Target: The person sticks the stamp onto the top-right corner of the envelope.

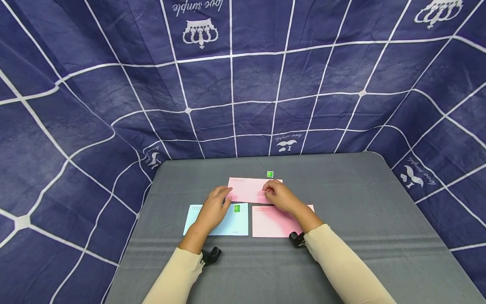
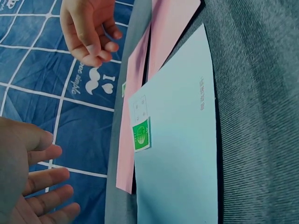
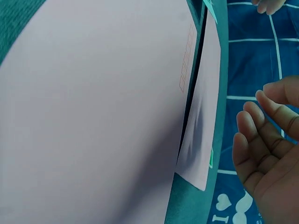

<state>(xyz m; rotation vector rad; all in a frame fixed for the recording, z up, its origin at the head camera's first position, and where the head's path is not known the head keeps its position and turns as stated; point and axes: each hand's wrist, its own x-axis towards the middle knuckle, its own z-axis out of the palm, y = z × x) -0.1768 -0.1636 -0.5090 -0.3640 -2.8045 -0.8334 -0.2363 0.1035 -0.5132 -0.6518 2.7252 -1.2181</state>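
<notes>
My left hand (image 1: 213, 207) hovers over the blue envelope (image 1: 237, 223) and the left end of the far pink envelope (image 1: 247, 191), its fingers relaxed and holding nothing. Above that pink envelope's right part is my right hand (image 1: 280, 196). Its fingers bend loosely, thumb and forefinger tips close together, and the right wrist view shows nothing between them. A green stamp (image 2: 141, 134) sits at the blue envelope's upper right corner. Beyond the far pink envelope lies another green stamp (image 1: 270, 174). My right wrist passes over a nearer pink envelope (image 1: 271, 223).
Grey cloth covers the table (image 1: 243, 270). Dark blue curtain (image 1: 254, 80) with white lines surrounds its back and sides. Black wrist mounts show at the left sleeve (image 1: 174, 274) and right sleeve (image 1: 341, 261).
</notes>
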